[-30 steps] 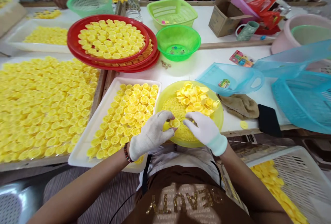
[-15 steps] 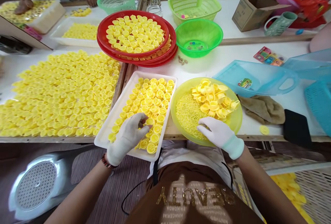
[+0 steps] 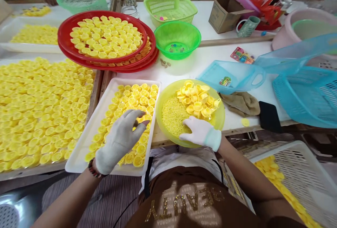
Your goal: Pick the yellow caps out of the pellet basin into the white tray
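The left forearm [image 3: 70, 196] slants up from the lower left to a wrist wearing a beaded bracelet [image 3: 94, 168]. The gloved left hand [image 3: 118, 142] points up and rightward, fingers curved and thumb spread apart from them, their tips bare. The right forearm [image 3: 247, 172] angles up and leftward; the gloved right hand [image 3: 197, 131] points left, palm downward, thumb parted from fingers.

Brown shirt [image 3: 165, 179], near side of the yellow bowl [image 3: 159, 114]: "BEAUTY" in glittering letters, upside down; smaller print unclear.
Sticker [image 3: 225, 81] in the blue scoop [image 3: 239, 75], right of the bowl: too small to read.
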The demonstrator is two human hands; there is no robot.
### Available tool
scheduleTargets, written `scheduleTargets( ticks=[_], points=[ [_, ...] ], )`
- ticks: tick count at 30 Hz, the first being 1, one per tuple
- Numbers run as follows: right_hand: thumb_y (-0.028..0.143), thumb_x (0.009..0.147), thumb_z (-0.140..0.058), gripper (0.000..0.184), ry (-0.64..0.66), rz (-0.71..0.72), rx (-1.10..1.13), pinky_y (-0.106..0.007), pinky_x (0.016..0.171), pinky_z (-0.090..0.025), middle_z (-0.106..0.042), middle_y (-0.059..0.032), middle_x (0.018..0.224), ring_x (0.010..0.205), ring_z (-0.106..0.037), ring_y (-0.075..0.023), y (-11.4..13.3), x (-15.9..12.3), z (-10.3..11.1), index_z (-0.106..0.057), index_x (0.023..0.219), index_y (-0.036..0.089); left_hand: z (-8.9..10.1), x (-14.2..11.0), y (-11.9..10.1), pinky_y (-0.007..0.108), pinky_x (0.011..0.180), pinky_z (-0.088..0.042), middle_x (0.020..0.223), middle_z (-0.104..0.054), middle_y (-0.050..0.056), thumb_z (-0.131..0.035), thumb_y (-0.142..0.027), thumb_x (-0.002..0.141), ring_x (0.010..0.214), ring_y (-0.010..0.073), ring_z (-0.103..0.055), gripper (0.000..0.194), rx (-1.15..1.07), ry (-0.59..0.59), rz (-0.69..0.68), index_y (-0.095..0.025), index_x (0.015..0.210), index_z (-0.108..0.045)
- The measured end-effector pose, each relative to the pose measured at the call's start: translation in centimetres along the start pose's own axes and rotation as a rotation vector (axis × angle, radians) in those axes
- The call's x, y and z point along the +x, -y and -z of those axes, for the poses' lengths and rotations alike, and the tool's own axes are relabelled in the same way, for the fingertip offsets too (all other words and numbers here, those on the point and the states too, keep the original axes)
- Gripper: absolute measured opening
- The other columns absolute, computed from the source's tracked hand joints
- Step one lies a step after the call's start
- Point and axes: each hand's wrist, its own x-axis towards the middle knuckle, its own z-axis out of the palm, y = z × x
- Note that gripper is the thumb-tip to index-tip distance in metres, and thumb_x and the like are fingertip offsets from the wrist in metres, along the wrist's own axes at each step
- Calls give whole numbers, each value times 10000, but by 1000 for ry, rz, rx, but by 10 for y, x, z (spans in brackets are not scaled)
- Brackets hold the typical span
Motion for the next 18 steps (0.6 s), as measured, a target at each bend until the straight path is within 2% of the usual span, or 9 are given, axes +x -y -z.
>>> scheduleTargets(
  ticks=[3, 5, 8, 10, 12, 14, 18],
  points=[
    [472, 839, -653, 321, 51, 58, 21, -303, 658, -410, -672, -69, 930, 780, -622, -214, 1, 6, 0, -630, 995, 192, -26, 37, -33, 341, 799, -512, 1024, -668, 78, -542, -266, 934, 865, 200, -645, 166, -46, 72, -168, -180, 1051, -624],
    [386, 837, -632, 246, 56, 80, 8, -303, 654, -403, -679, -62, 916, 775, -623, -215, 1, 8, -1, -629, 992, 195, -51, 66, -53, 339, 795, -508, 1010, -676, 89, -522, -241, 930, 915, 221, -649, 161, -23, 122, -207, -177, 1012, -645],
    [305, 839, -590, 179, 37, 78, -31, -314, 675, -412, -687, -89, 934, 812, -634, -234, 2, 9, -3, -638, 961, 183, -84, 106, -77, 340, 767, -498, 957, -694, 100, -560, -271, 890, 899, 242, -651, 160, 23, 156, -134, -174, 965, -664],
    [251, 837, -572, 143, 24, 77, -13, -319, 699, -425, -692, -101, 935, 830, -639, -240, 3, 9, -4, -647, 932, 174, -94, 125, -86, 329, 714, -480, 864, -700, 86, -558, -258, 859, 824, 238, -646, 147, 34, 187, -66, -178, 900, -675],
    [196, 832, -565, 132, 22, 100, 31, -314, 745, -441, -701, -91, 938, 857, -642, -229, 0, 9, -4, -656, 925, 174, -94, 134, -88, 316, 674, -454, 786, -693, 69, -537, -224, 833, 756, 221, -626, 151, 29, 208, -43, -180, 833, -681],
    [154, 824, -570, 144, 12, 134, 100, -306, 799, -452, -710, -73, 948, 884, -641, -213, -6, 8, -3, -664, 930, 173, -84, 132, -84, 307, 654, -431, 748, -686, 55, -527, -210, 817, 717, 199, -603, 162, 19, 202, -68, -181, 785, -683],
    [134, 827, -576, 139, -68, 183, 293, -320, 845, -472, -714, -55, 952, 885, -642, -198, -18, 2, 0, -668, 923, 173, -62, 106, -66, 284, 572, -371, 672, -658, 25, -558, -225, 783, 624, 167, -560, 139, 31, 270, -90, -195, 718, -677]
  ],
)
